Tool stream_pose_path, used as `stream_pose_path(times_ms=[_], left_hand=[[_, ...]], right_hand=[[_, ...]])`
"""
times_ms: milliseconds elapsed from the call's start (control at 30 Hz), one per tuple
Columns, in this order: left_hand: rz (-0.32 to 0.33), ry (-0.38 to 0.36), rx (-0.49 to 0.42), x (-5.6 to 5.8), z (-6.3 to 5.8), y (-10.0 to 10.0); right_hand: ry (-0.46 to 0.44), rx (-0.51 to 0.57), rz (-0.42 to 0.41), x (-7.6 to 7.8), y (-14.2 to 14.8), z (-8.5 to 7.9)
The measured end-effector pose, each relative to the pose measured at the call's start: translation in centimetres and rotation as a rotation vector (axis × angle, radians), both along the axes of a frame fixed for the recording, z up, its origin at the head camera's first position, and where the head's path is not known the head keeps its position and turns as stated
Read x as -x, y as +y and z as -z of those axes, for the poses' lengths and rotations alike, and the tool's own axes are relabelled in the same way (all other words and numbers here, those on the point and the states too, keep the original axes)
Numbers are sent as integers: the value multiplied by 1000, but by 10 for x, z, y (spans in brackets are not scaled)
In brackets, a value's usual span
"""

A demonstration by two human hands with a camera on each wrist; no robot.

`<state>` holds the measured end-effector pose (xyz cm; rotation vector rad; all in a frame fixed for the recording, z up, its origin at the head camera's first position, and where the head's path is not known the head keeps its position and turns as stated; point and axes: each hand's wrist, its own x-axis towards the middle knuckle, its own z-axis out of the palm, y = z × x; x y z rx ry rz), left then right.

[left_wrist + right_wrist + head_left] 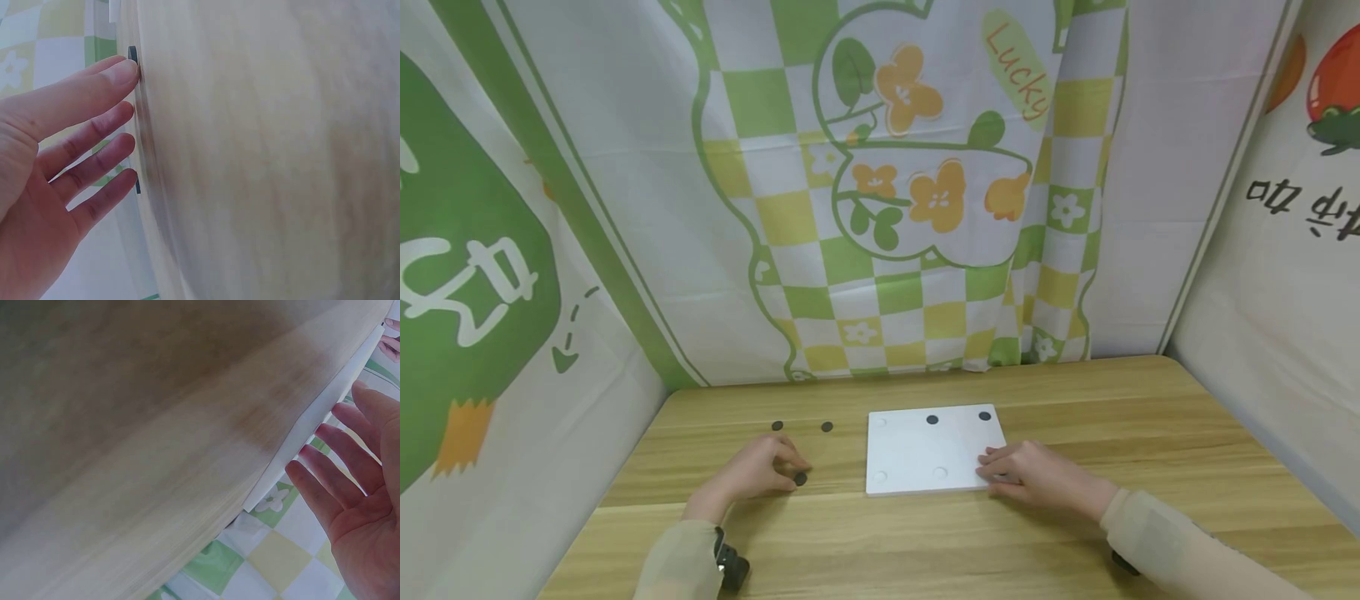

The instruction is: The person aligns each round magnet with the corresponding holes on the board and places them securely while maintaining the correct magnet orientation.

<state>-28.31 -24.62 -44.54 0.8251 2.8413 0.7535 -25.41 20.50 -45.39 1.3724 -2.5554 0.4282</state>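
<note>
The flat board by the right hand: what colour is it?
The board is white; it shows best in the head view.

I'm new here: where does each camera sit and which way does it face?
Head: on the head, facing forward and down at the white board; left hand and right hand show.
Left wrist: on that wrist, facing the wooden table; left hand shows.
Right wrist: likewise, facing table and board; right hand shows.
Head and right wrist share the board.

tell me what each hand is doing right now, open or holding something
Left hand: thumb and forefinger at a small black round disc; whether gripping it cannot be told.
Right hand: open, fingertips at a white rectangular board.
</note>
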Motion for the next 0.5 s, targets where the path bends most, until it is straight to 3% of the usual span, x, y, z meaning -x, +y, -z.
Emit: stream_pose_path(times_ms=[500], left_hand=[[-15,-46,-62,8,5,-5]], right_hand=[[-16,2,8,-2,0,-1]])
